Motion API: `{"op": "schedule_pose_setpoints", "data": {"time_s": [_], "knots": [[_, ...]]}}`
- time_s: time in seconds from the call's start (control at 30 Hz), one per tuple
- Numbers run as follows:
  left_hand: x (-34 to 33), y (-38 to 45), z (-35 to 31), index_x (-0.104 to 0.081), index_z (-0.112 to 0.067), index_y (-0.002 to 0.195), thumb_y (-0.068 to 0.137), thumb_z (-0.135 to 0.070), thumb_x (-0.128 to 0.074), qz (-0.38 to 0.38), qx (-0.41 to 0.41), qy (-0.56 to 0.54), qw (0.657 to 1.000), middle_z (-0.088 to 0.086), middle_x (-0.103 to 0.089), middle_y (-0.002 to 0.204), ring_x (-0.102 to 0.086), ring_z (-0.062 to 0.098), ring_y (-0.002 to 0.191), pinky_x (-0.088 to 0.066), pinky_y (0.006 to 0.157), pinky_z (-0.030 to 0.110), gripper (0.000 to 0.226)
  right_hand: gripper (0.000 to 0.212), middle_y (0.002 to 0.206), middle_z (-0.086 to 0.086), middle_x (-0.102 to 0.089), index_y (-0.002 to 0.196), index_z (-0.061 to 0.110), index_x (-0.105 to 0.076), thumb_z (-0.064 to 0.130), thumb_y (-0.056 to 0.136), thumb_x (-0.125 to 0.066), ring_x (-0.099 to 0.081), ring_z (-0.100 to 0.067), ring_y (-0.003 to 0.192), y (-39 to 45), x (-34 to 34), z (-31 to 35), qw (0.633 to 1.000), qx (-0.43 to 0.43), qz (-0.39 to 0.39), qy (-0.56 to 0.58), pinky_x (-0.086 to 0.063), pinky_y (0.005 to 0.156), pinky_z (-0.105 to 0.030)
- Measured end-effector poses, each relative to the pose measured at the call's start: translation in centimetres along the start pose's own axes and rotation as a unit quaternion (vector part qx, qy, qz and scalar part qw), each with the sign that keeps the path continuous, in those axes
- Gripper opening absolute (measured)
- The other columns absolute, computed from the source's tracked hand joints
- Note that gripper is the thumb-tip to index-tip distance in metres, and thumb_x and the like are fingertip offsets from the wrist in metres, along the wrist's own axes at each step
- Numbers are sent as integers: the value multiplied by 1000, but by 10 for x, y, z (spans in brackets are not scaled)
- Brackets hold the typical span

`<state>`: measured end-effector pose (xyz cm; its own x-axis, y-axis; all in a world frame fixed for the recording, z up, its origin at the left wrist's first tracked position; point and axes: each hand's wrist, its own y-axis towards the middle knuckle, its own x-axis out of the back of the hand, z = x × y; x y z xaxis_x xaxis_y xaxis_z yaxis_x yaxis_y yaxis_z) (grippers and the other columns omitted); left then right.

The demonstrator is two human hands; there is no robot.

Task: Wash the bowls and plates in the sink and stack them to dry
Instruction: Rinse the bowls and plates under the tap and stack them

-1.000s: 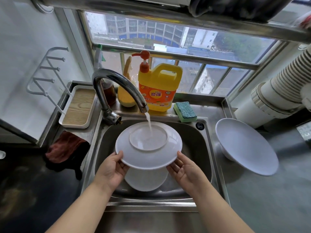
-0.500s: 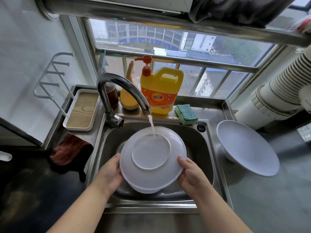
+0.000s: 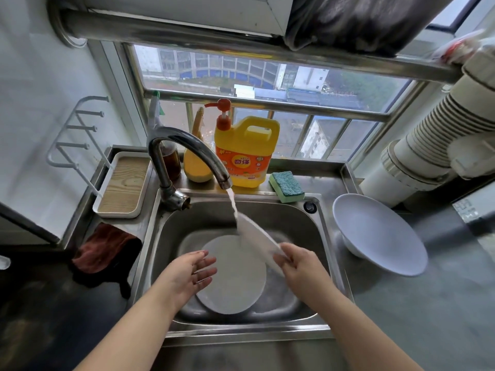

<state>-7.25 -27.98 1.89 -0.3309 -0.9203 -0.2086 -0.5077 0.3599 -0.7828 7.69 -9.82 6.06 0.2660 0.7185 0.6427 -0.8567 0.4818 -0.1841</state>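
**Head view: one plate under the tap, one in the basin**

Head camera, looking down: my right hand (image 3: 300,266) pinches the near edge of a round white plate (image 3: 257,236), held tilted steeply over the stainless steel sink (image 3: 325,236), so I see it nearly edge-on. Its far edge sits under the water stream (image 3: 232,203) running from the curved chrome tap (image 3: 187,148). My left hand (image 3: 187,274) hovers beside it with fingers loosely spread, gripping nothing and touching nothing I can make out.

Below both hands, a second round white plate (image 3: 230,285) lies flat on the sink bottom, partly covered by my left fingers.

To the right of the sink, on the grey surface (image 3: 401,317), a wide white bowl (image 3: 380,236) rests tipped toward me, well apart from the plate in my grip.

Along the back ledge stand a yellow detergent jug with an orange pump (image 3: 246,151), a yellow-orange spray bottle (image 3: 197,162) and a dark brown bottle (image 3: 171,162) behind the tap, and a green-and-teal sponge (image 3: 286,186) just right of the jug.

Left of the sink sit a white tray with a wooden inlay (image 3: 123,183) and, nearer me, a crumpled reddish-brown cloth (image 3: 104,250). A white wire rack (image 3: 75,135) hangs on the left wall.
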Motion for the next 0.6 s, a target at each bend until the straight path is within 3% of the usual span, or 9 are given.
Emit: {"op": "schedule_pose_setpoints", "data": {"time_s": [0.1,0.2,0.33,0.47,0.53,0.6], "knots": [[-10,-2,-2,-57,-6,111,102,-24,-43,18,0,22,1000,14,-66,99,-64,26,84,-50,67,34,25,20,87,4,-69,102,23,-65,29,95,-46,-61,-17,74,-9,-4,-7,965,133,4,-224,-39,62,-25],[-17,-5,-3,-59,-2,104,101,-34,-43,23,5,41,999,18,-66,89,-64,27,75,-53,63,34,35,10,80,11,-70,92,27,-67,28,82,-66,-66,-13,71,-16,-9,-14,929,241,12,-281,-42,57,-19],[-19,-4,3,-57,3,107,98,-18,-53,12,19,98,995,22,-64,100,-65,29,82,-56,59,32,23,40,97,10,-74,93,27,-71,22,57,-90,-71,-9,88,-25,-9,-24,902,303,2,-308,-57,74,-26],[-20,0,12,-56,9,109,96,0,-49,11,12,130,991,23,-64,105,-64,29,90,-54,60,30,17,46,108,8,-72,97,26,-73,18,56,-91,-67,-14,105,-29,-8,-35,893,302,-19,-332,-50,95,-33],[-20,2,15,-54,9,113,96,1,-48,-1,-1,122,993,22,-63,107,-62,30,92,-52,62,30,19,40,120,3,-67,104,23,-71,6,68,-77,-58,-21,121,-29,-10,-46,894,288,-99,-329,-38,107,-37],[-18,4,18,-53,6,116,96,1,-47,-14,-11,114,993,20,-61,111,-61,31,96,-52,64,31,21,55,133,0,-58,118,22,-63,-5,70,-55,-44,-22,130,-32,-11,-51,921,202,-183,-278,-31,107,-41]]}}
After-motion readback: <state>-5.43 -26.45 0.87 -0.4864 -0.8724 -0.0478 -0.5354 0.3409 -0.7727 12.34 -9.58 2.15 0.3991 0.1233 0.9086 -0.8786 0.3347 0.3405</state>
